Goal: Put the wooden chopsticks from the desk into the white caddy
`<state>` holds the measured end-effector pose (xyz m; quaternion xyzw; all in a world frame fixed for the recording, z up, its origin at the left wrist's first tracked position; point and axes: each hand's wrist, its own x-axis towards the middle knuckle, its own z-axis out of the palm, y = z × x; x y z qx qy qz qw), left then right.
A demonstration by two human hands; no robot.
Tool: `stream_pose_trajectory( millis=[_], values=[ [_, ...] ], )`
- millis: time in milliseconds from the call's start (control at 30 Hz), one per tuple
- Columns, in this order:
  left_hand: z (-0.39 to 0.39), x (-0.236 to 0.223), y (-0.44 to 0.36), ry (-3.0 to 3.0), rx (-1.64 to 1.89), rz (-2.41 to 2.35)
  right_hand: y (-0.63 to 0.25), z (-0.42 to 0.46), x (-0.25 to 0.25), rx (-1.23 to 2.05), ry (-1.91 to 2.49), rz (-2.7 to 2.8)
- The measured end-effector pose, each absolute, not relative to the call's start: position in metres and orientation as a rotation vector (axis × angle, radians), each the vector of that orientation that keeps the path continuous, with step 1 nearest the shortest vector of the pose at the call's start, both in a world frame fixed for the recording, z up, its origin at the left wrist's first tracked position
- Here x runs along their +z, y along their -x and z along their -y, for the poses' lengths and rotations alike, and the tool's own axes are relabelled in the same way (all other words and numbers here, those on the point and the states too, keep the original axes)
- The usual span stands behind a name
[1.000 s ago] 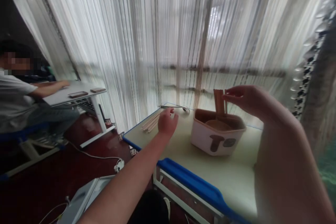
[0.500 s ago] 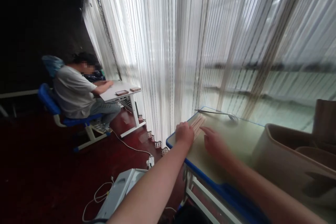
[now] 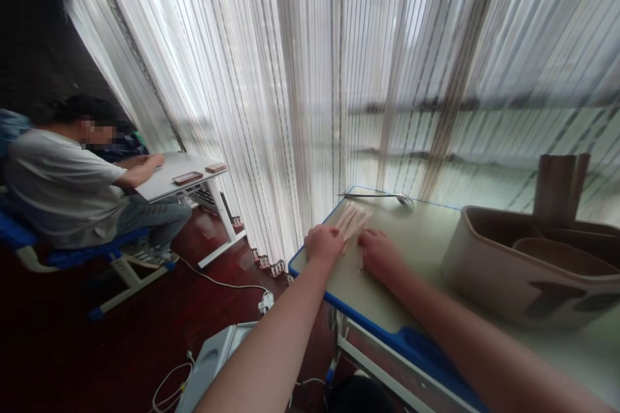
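A bundle of thin pale strips (image 3: 352, 218) lies on the table's left side; what they are made of is too blurred to tell. My left hand (image 3: 323, 244) is closed on the near left side of this bundle, close to the blue table edge. Just to the right, my right hand (image 3: 380, 255) has its fingers curled together at a thin pale strand (image 3: 360, 262), whose end shows below the fingertips. Beyond both hands, a long dark metal tool, perhaps scissors (image 3: 382, 195), rests near the table's far edge.
A beige bin (image 3: 504, 277) with brown tubes (image 3: 557, 190) and a round inner container stands on the right of the table (image 3: 426, 226). Striped curtains (image 3: 310, 110) hang behind. Left, a seated person (image 3: 72, 187) works at a white desk (image 3: 159, 184). Cables lie on the floor.
My view has turned right, bringing more of the bin into sight. The right hand's extended finger has curled in, and a thin strand now shows at it. The bundle looks more spread.
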<state>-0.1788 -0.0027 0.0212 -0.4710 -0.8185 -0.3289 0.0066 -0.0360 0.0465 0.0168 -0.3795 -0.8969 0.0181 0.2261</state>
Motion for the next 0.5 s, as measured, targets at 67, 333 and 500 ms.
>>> stream_pose_trajectory(
  millis=[67, 333, 500],
  values=[
    [0.002, 0.022, 0.177, 1.491, -1.017, 2.583, 0.033, -0.047, 0.019, 0.027, 1.113, 2.471],
    [0.005, 0.027, 0.173, 1.645, -0.942, 2.515, 0.016, -0.048, 0.026, -0.028, 1.019, 2.620],
    [0.005, 0.027, 0.173, 1.590, -1.014, 2.514, 0.006, -0.045, 0.033, -0.072, 1.032, 2.641]
  ],
)
